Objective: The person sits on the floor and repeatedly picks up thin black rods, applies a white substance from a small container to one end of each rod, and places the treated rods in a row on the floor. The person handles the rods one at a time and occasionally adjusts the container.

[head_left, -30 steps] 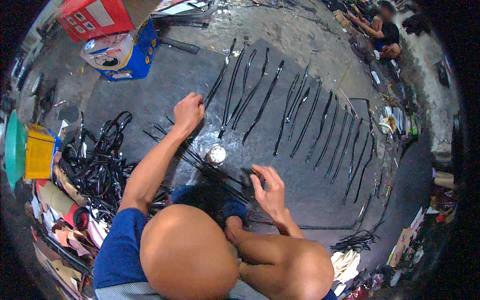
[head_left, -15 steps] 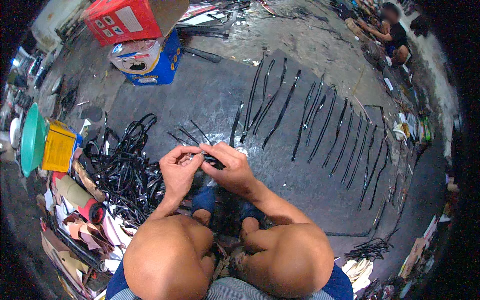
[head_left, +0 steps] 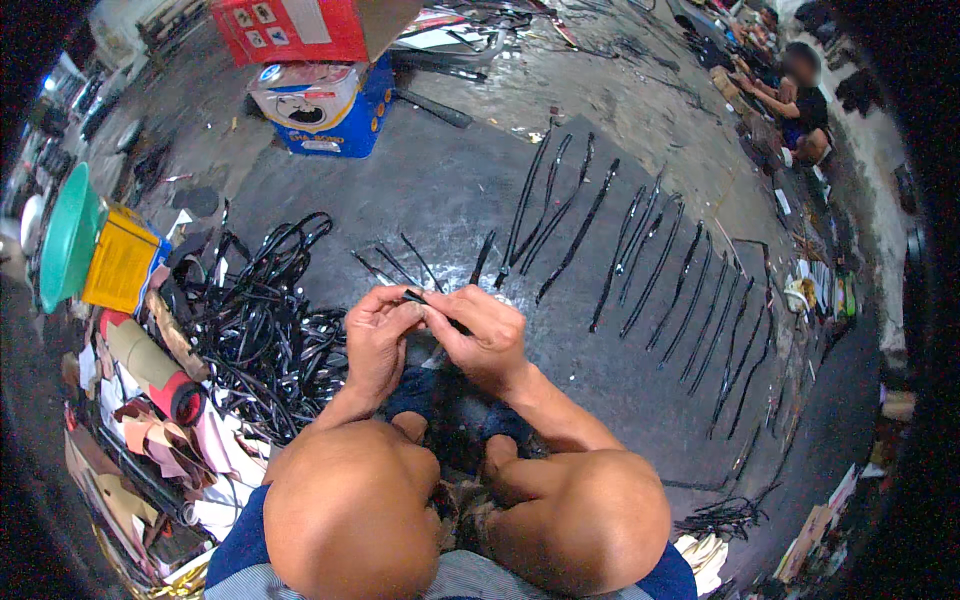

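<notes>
A thin black strip point(head_left: 414, 296) is pinched between my two hands above the dark sheet on the floor. My left hand point(head_left: 375, 338) closes on it with thumb and fingertips. Fingers curled, my right hand point(head_left: 485, 328) grips the same strip, its fingertips touching those of the left; much of the strip is hidden in the fingers. Just beyond the hands lie several short black strips point(head_left: 398, 262). Left of my left hand is a tangled heap of glossy black strips point(head_left: 270, 335). Rightward on the sheet, several long black strips point(head_left: 580, 240) lie spaced in a row.
A blue and white tin point(head_left: 335, 125) stands at the far left under a red box point(head_left: 290, 30). A green basin point(head_left: 68, 240) leans by a yellow tin point(head_left: 122, 265). Scraps and a beige-red roll point(head_left: 150, 365) lie near left. Another person point(head_left: 800, 105) sits far right.
The whole view has shifted a little. My hands still hold the strip, with my left fingers now further up around it and a short black end showing above the fingertips.
</notes>
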Available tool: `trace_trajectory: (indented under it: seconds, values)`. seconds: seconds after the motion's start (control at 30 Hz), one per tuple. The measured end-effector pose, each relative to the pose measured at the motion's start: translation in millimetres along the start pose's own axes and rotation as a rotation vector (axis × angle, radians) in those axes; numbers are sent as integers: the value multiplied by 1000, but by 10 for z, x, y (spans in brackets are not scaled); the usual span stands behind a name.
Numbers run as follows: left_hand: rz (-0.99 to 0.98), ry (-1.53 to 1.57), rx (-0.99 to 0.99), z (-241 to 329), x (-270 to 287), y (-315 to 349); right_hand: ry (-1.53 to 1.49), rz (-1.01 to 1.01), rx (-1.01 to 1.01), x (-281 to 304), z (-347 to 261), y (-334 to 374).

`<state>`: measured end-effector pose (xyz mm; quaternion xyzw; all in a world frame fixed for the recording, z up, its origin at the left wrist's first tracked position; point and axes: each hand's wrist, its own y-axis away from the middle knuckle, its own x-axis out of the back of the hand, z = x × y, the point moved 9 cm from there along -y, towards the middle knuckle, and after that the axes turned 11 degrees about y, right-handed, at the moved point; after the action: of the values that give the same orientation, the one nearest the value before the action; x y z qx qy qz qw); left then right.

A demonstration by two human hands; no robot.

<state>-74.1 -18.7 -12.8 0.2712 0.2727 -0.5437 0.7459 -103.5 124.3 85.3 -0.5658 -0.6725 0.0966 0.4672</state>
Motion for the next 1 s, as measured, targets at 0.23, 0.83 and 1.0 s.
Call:
trace_trajectory:
  seconds: [0.23,0.83,1.0]
  values:
    - [22,46,-52,234,22,-190,114,-31,98,48,-157,18]
    - [695,-152,55,-114,2244,-1406,106,-262,-488,903,439,2010]
    - [815,-224,22,-391,2410,-1573,186,-297,-655,1201,522,2398]
